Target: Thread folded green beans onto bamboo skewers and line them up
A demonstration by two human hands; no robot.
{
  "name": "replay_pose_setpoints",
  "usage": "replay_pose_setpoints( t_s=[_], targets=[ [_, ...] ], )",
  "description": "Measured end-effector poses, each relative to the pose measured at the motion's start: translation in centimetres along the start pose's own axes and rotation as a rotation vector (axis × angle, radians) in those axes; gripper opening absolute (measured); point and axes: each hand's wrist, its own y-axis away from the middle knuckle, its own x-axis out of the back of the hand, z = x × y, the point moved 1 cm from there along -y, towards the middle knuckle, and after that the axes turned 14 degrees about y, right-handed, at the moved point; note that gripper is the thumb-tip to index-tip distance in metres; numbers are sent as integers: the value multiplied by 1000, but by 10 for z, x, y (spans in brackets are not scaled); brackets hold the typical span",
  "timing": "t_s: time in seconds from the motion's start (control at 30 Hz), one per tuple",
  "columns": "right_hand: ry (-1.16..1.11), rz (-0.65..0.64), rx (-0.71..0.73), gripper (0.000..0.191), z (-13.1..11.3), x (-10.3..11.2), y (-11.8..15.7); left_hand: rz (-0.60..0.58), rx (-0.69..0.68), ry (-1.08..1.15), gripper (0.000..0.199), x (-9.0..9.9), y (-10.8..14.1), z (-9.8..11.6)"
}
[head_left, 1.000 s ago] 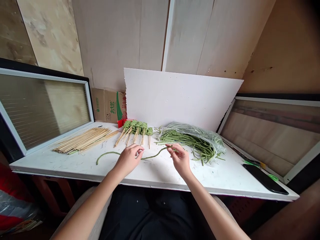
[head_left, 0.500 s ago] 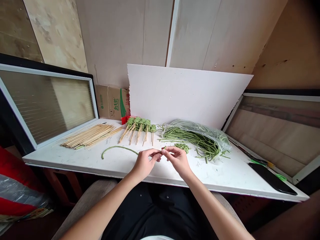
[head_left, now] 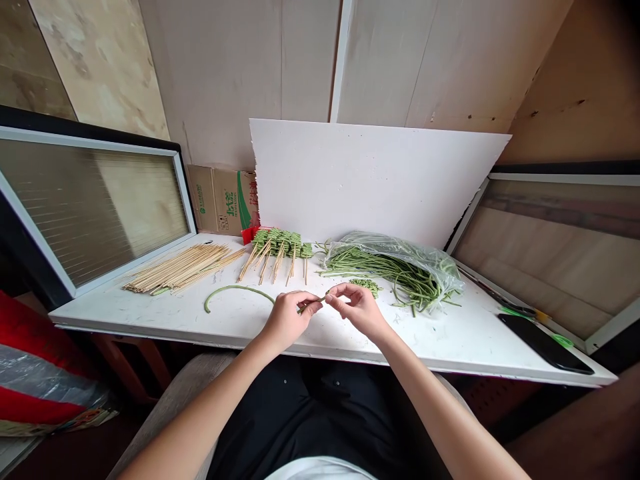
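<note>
My left hand [head_left: 287,319] grips a long bean [head_left: 236,287] over the worktop [head_left: 450,340], its tail curling left; my right hand [head_left: 359,311] pinches its end. I seem to be working that tip, which calls for a steady left hold.

There is one handheld long bean [head_left: 239,287], one plastic bag [head_left: 431,263], one cardboard box [head_left: 213,200], one smartphone [head_left: 545,343], one white board [head_left: 375,180] and two framed panels [head_left: 100,207]; overlapping bamboo skewers [head_left: 180,267] defy counting.

Black phone [head_left: 545,343], cardboard box [head_left: 215,201] beside white board [head_left: 375,180]
</note>
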Motion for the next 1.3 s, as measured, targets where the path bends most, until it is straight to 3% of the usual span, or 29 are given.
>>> replay_pose_setpoints(
  t_s=[0.4, 0.6, 0.9, 1.07, 1.3],
  targets=[
    [220, -92, 139, 11, 0, 1, 4, -33, -78, -127, 15, 2, 1, -11],
    [345, -38, 243, 12, 0, 2, 5, -21, -98, -217, 20, 3, 2, -15],
    [380, -25, 301, 18, 0, -3, 6, -63, -127, -178, 16, 3, 1, -20],
    [313, -40, 259, 23, -2, -7, 8, -25, -129, -147, 10, 3, 1, -24],
    [4, -134, 82, 38, 1, -17, 8, 32, -45, 117, 17, 2, 0, -25]
  ],
)
